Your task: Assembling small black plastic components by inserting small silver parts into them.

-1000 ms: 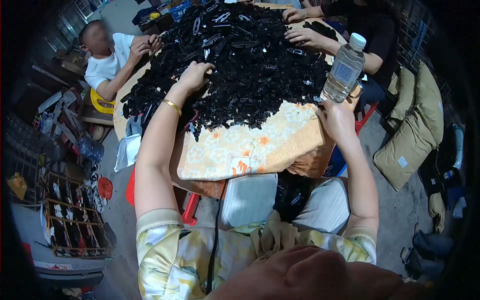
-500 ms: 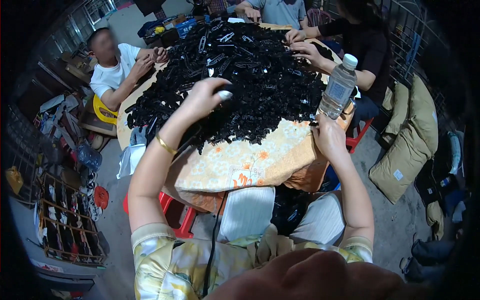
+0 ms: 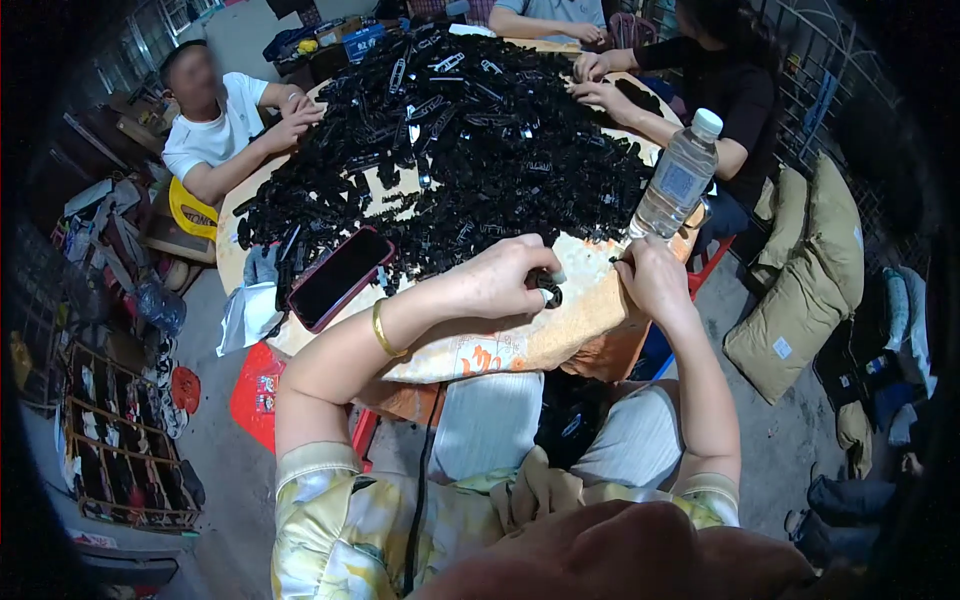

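Note:
A large heap of small black plastic parts (image 3: 480,160) covers much of the round table. At the near edge of the heap, my left hand (image 3: 510,275) is curled around a few black plastic parts (image 3: 549,290). My right hand (image 3: 657,282) is to its right, fingers pinched together over the cloth by the base of a clear water bottle (image 3: 678,170). A tiny dark bit shows at these fingertips, too small to name. A phone (image 3: 342,278) with a dark screen lies left of my left forearm.
A patterned tablecloth (image 3: 590,275) covers the table. Across it, other people's hands (image 3: 300,115) rest at the heap's left side, with more hands (image 3: 600,90) at the right. Stuffed tan sacks (image 3: 800,300) stand on the floor at right; a red stool (image 3: 255,400) is at left.
My left hand has come back from the middle of the heap toward my right hand, now with black parts in it. The phone has come into sight. My right hand stays by the bottle.

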Motion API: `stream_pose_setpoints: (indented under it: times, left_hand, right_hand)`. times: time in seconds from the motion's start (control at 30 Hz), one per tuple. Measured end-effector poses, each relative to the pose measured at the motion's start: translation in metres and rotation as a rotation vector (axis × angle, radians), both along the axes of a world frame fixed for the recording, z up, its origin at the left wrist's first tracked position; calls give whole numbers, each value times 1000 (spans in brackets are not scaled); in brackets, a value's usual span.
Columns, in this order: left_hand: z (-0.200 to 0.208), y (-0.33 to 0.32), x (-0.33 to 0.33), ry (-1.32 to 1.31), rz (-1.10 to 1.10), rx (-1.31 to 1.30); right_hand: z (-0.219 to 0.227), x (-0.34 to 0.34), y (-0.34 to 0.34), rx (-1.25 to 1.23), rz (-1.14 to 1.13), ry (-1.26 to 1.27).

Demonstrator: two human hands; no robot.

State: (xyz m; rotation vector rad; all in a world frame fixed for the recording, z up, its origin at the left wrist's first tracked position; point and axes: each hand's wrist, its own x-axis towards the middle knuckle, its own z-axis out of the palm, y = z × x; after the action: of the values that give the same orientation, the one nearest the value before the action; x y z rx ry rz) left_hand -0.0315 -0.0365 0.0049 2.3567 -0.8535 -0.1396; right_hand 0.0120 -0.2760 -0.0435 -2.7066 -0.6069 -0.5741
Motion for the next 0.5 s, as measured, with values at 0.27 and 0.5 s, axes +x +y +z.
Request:
stream_pose_setpoints:
  times: [0.27,0.5]
  left_hand:
    - [-26,-7,16,529,147,-603]
    - [-35,-4,12,718,191,-848]
  right_hand:
    - [-3,12,1,8,106,-75]
    - [20,-19,29,567,325,96]
